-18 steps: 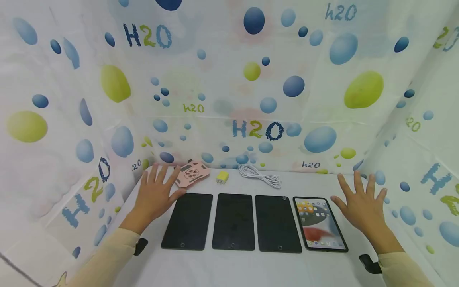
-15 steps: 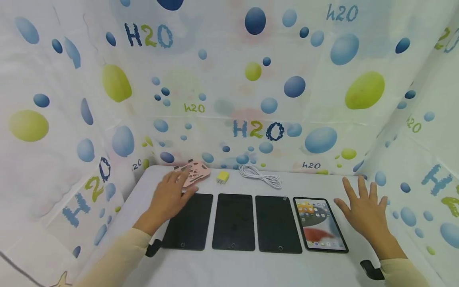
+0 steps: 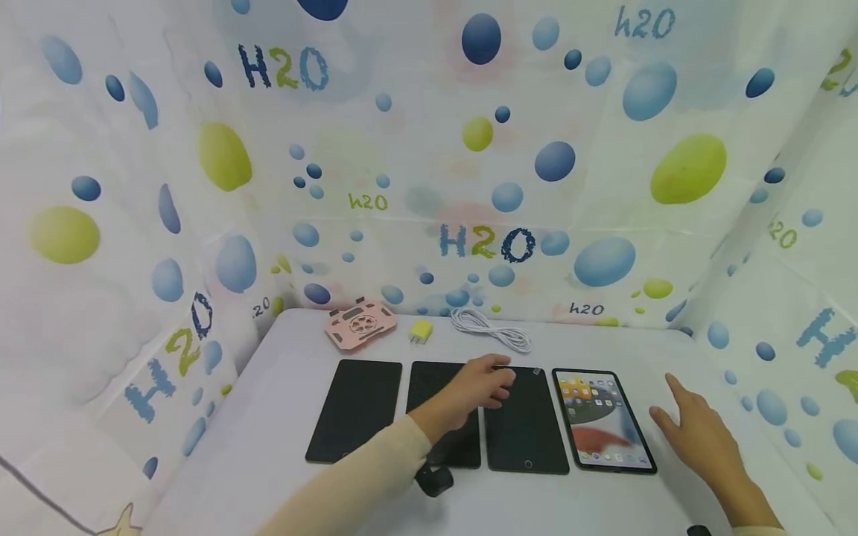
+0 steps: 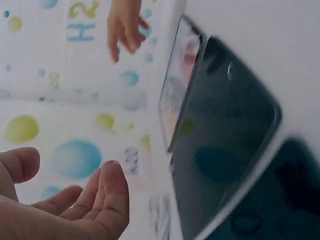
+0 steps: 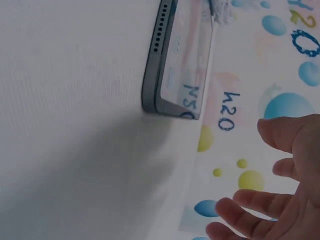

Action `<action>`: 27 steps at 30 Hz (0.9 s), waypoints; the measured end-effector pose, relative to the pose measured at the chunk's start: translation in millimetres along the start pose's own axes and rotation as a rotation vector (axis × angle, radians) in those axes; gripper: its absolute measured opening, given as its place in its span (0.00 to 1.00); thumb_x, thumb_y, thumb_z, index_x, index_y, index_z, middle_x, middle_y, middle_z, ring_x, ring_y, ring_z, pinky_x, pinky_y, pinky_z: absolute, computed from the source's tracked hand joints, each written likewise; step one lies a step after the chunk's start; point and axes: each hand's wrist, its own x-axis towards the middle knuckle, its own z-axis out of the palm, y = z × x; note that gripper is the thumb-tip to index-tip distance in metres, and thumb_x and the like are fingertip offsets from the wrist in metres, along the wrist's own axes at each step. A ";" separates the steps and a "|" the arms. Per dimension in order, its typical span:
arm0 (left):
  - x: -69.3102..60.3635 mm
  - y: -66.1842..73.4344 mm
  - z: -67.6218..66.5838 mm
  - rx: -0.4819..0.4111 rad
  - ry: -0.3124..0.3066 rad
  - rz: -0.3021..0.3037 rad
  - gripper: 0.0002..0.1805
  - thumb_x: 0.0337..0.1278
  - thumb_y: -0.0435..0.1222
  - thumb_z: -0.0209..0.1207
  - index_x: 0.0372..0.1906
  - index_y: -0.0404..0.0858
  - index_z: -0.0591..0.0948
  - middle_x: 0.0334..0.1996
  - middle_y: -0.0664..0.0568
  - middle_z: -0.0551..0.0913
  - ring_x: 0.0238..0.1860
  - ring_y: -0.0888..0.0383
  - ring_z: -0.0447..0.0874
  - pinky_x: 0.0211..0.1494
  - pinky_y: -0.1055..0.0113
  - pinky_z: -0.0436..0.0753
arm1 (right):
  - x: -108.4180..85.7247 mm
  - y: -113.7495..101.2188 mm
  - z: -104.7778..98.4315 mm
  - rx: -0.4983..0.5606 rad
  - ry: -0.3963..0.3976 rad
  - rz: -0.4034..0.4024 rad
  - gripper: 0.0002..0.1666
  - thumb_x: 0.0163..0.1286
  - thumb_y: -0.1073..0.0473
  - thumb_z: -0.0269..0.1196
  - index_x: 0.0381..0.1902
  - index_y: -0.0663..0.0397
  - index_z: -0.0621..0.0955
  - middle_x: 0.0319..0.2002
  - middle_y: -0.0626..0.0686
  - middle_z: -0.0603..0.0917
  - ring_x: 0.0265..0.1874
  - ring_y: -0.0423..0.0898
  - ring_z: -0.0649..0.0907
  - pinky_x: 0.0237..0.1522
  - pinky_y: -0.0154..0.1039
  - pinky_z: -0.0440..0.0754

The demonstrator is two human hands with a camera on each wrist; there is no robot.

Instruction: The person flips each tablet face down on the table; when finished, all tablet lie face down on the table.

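Observation:
Four flat slates lie in a row: a dark tablet (image 3: 355, 409) at left, a second dark tablet (image 3: 429, 376), a third dark tablet (image 3: 529, 435), and a tablet with a lit home screen (image 3: 603, 424) at right. My left hand (image 3: 469, 394) hovers over the second and third, its fingers loosely bent around nothing. The forearm and sleeve hide part of the first two. In the left wrist view the thumb and fingers stand apart from the dark glass. To the right of the lit tablet is my right hand (image 3: 704, 439), holding nothing, fingers relaxed and spread.
Behind the row lie a pink plate-like holder (image 3: 362, 324) with a round pattern, a yellow charger plug (image 3: 421, 330) and a coiled white cable (image 3: 492, 330). A patterned curtain (image 3: 402, 149) encloses the white table (image 3: 281, 387) at the back and sides.
My left hand has swept right, from beside the pink holder and first tablet to above the second and third. My right hand has drawn back slightly toward the near edge.

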 end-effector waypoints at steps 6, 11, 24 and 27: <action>16.0 -12.2 58.4 -0.155 -0.033 -0.102 0.32 0.69 0.40 0.60 0.75 0.40 0.67 0.49 0.42 0.84 0.44 0.51 0.87 0.46 0.58 0.87 | 0.8 5.3 11.3 0.078 -0.127 0.028 0.47 0.78 0.40 0.54 0.76 0.71 0.56 0.60 0.82 0.71 0.54 0.78 0.77 0.44 0.70 0.79; 19.3 -24.6 96.0 -0.214 -0.023 -0.143 0.30 0.68 0.38 0.60 0.72 0.38 0.70 0.49 0.43 0.81 0.50 0.45 0.82 0.52 0.54 0.85 | -2.8 5.8 17.4 0.161 -0.248 0.118 0.50 0.78 0.33 0.50 0.76 0.70 0.56 0.63 0.80 0.71 0.59 0.79 0.74 0.50 0.70 0.78; 24.8 -22.6 144.5 -0.162 0.051 -0.182 0.38 0.55 0.36 0.64 0.74 0.45 0.69 0.68 0.42 0.73 0.67 0.38 0.72 0.72 0.33 0.62 | 0.8 2.5 22.1 0.197 -0.266 0.135 0.46 0.78 0.35 0.51 0.71 0.72 0.62 0.55 0.77 0.79 0.54 0.76 0.78 0.48 0.67 0.80; 24.8 -22.7 147.3 -0.168 0.037 -0.184 0.41 0.54 0.35 0.64 0.76 0.45 0.67 0.63 0.43 0.77 0.66 0.39 0.73 0.72 0.31 0.59 | 1.1 2.1 23.5 0.214 -0.270 0.133 0.45 0.78 0.36 0.51 0.71 0.72 0.63 0.55 0.77 0.79 0.55 0.77 0.77 0.50 0.68 0.79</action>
